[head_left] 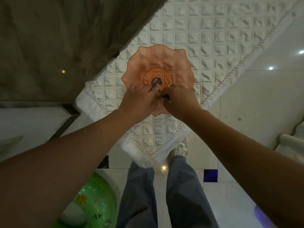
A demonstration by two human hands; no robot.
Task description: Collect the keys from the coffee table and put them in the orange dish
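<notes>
a: what's nearest the camera?

b: the person's own legs in grey trousers (164, 195), standing on a pale tiled floor (230, 186), with a green inflatable ball (92, 203) by the left leg. two bare forearms reach forward and down from there.

a: where do the hands end up?

b: together over the near side of the orange dish (156, 63), a wavy-edged translucent dish sitting on a white quilted cloth (197, 38) that covers the tabletop.

a: what is each grip doing?

b: the left hand (138, 99) has its fingers pinched narrow around a pale key or tag, its tip poking into the dish. the right hand (177, 99) is curled closed around more of the keys (164, 96); a dark bit shows between the hands and a pale sliver sticks out above the knuckles. exactly how many pieces each holds, i cannot tell.

a: anything lying in the dish?

b: yes, a dark key fob (156, 81) rests on the patterned centre, just beyond the fingertips.

a: so how far along is it?

b: nearly done, i'd judge. the keys are over or in the dish and none show on the cloth. what's left is letting go and drawing the hands away.

a: and beyond?

b: a dull olive drape (57, 38) at the far left.
</notes>
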